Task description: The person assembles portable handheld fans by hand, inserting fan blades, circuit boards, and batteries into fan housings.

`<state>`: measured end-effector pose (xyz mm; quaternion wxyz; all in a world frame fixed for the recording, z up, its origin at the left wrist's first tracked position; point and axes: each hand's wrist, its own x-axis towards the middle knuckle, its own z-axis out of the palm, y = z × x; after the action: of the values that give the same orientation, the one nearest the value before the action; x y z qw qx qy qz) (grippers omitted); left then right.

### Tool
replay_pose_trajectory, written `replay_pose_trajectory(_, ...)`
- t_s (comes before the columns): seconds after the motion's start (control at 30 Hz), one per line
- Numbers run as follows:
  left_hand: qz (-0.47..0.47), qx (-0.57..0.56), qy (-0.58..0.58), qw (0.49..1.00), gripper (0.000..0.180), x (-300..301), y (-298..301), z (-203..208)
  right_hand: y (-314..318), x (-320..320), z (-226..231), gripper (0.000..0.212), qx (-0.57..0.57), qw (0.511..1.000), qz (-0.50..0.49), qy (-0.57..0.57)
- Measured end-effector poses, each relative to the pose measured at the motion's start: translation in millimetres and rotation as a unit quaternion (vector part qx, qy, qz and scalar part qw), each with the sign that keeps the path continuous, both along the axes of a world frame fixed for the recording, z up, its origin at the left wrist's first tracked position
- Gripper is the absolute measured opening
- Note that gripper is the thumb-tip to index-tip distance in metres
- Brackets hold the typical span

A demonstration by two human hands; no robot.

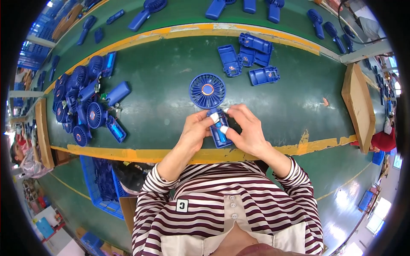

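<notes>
A blue handheld fan (pixel 207 91) lies on the green bench in front of me, its round grille pointing away and its handle toward me. The handle is uncovered, showing a shiny blue cylinder (pixel 220 133) inside. My left hand (pixel 197 127) grips the handle from the left, with a white-covered fingertip on its upper part. From the right, my right hand (pixel 246 128) closes on the same handle, thumb and forefinger, both tipped in white, pressing at its edge. What lies under the fingertips is hidden. Loose blue handle covers (pixel 264 75) lie beyond, to the right.
A heap of blue fans (pixel 79 85), some with open handles, fills the bench's left side. More fans (pixel 316 23) lie on the strip beyond the yellow edge. A cardboard tray (pixel 358 106) stands at the right end. Below left is a blue crate (pixel 96 179).
</notes>
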<state>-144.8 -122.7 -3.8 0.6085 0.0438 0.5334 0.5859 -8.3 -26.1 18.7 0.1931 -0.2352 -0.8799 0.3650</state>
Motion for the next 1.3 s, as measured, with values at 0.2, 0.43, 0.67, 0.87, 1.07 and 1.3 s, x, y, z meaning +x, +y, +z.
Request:
replay_pose_trajectory(0.2, 0.024, -0.015, 0.003, 1.000, 0.023, -1, 0, 0, 15, -17, -16, 0.022, 0.165, 0.980, 0.053, 0.100)
replay_pose_trajectory(0.43, 0.032, 0.008, -0.025, 0.999, 0.018, -7, 2, -2, 20, -27, -10, 0.019, 0.182, 0.977, 0.088, 0.062)
replay_pose_trajectory(0.67, 0.032, 0.018, -0.045, 0.998, 0.021, -10, -1, 1, 106, -46, 15, 0.023, 0.248, 0.969, -0.011, -0.005)
replay_pose_trajectory(0.87, 0.060, 0.033, -0.045, 0.997, 0.025, -14, -6, 1, 185, -69, -6, 0.036, 0.418, 0.881, -0.102, -0.197)
replay_pose_trajectory(1.07, 0.070, 0.028, -0.037, 0.996, 0.026, -17, -3, 6, 153, -58, 18, 0.042, 0.363, 0.927, -0.059, -0.077)
replay_pose_trajectory(1.3, 0.066, 0.029, -0.035, 0.997, 0.028, -19, -1, 2, 49, 13, 8, 0.055, -0.038, 0.998, -0.009, -0.048)
